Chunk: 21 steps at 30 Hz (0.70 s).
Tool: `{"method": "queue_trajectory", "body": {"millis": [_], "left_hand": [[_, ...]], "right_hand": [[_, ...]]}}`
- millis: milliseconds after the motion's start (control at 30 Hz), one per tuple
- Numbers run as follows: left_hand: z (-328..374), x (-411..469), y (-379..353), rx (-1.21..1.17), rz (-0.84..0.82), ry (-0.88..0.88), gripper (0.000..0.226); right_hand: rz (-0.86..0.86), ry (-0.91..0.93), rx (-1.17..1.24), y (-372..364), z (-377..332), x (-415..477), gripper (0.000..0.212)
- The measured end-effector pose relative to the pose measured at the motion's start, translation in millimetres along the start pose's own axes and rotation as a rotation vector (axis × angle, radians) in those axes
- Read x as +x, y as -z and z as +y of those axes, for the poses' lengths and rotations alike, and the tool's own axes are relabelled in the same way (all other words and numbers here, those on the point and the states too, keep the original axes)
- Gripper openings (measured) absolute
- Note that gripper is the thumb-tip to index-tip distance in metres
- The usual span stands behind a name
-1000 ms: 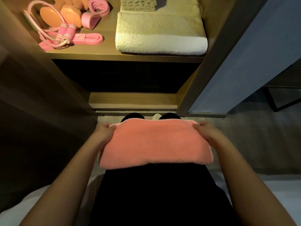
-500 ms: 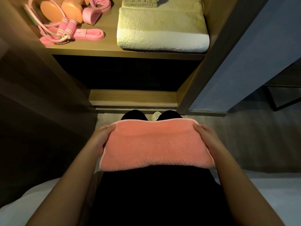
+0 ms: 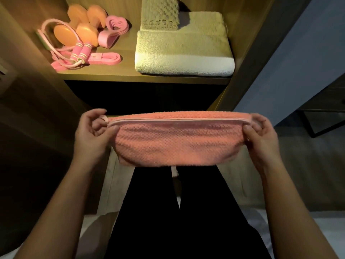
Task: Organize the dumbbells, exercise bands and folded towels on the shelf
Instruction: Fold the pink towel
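Observation:
A folded pink towel [image 3: 179, 141] hangs in the air in front of the shelf, above my lap. My left hand [image 3: 93, 131] pinches its left end and my right hand [image 3: 261, 135] pinches its right end. On the lit wooden shelf [image 3: 130, 76] lie orange dumbbells [image 3: 80, 28] at the left, with pink exercise bands [image 3: 112, 30] and a pink skipping rope [image 3: 78, 53] beside them. A large white folded towel [image 3: 183, 51] lies at the shelf's right, and a small beige folded towel [image 3: 159, 14] rests on its back part.
Below the lit shelf is a dark compartment [image 3: 145, 96]. Wooden side panels [image 3: 248, 43] close the shelf left and right. A grey wall [image 3: 298, 62] stands to the right, with a dark metal frame [image 3: 321, 120] on the floor beyond it.
Both hands lifted the pink towel off my lap and raised it toward the shelf. It lay flat before and now sags between its two held ends.

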<state>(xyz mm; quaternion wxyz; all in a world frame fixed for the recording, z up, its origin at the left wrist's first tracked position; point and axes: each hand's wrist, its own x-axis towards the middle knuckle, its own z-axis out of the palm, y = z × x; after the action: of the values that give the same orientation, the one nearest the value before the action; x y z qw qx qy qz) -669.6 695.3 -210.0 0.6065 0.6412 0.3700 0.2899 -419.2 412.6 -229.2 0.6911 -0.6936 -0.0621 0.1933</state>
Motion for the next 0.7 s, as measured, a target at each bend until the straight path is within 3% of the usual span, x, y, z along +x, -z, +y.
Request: {"method": "queue_trajectory", "body": {"millis": [67, 167, 300, 433, 700], "left_hand": [[7, 5, 5, 0.037, -0.068, 0.010, 0.048], [13, 7, 4, 0.127, -0.118, 0.020, 0.024], [17, 1, -15, 0.123, 0.034, -0.055, 0.012], [14, -2, -23, 0.190, 0.238, -0.211, 0.011], [11, -8, -16, 0.301, 0.183, -0.169, 0.016]], "right_hand": [[-0.048, 0.016, -0.026, 2, -8, 4, 0.025], [-0.098, 0.027, -0.080, -3, -13, 4, 0.020], [-0.079, 0.152, -0.261, -22, -18, -4, 0.025], [0.120, 0.313, -0.347, -28, -16, -7, 0.025], [0.087, 0.299, -0.355, -20, -10, -14, 0.018]]}}
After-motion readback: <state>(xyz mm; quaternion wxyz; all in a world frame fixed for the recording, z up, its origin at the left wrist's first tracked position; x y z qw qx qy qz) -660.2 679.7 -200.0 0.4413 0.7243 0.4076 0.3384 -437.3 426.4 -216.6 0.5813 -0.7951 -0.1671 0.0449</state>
